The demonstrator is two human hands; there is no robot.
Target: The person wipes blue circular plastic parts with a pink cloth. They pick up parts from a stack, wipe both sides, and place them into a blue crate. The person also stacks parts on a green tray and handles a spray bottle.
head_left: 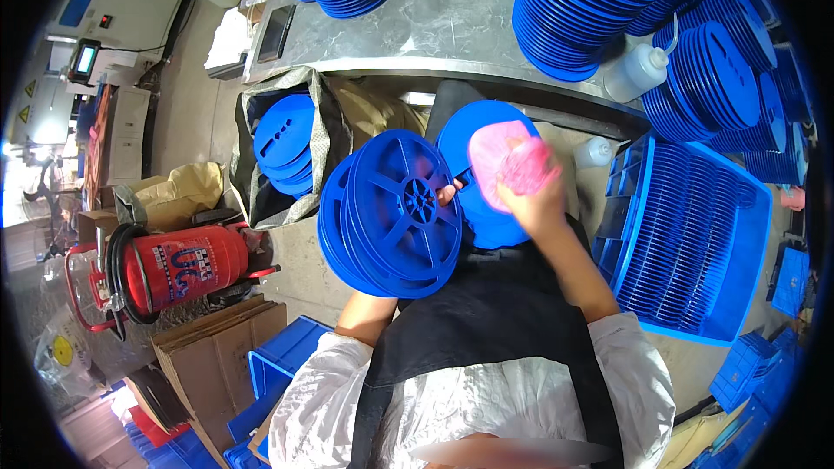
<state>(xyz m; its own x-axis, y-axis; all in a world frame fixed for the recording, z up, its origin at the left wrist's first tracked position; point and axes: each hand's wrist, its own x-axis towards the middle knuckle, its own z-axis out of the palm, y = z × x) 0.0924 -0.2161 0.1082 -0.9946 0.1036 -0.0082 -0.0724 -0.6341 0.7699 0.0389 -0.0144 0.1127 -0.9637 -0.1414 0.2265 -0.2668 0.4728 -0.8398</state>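
Observation:
In front of my body, a few blue plastic reels [382, 217] with spoked sides lean together. My left hand [447, 193] is closed at their edge; only its fingertips show by the hub, and the rest is behind the reels. My right hand [537, 207] grips a bunched pink cloth [508, 156], slightly blurred. The cloth lies over another blue disc [473, 126], which rests on my lap against the dark apron [486, 317]. Whether the cloth presses on that disc I cannot tell.
Tall stacks of blue reels [578, 9] and a squeeze bottle [638, 69] stand on the grey table [434, 26]. To the right is a blue crate [756, 234] packed with discs. At left sit a woven sack [334, 113] holding reels and a red fire extinguisher [187, 269].

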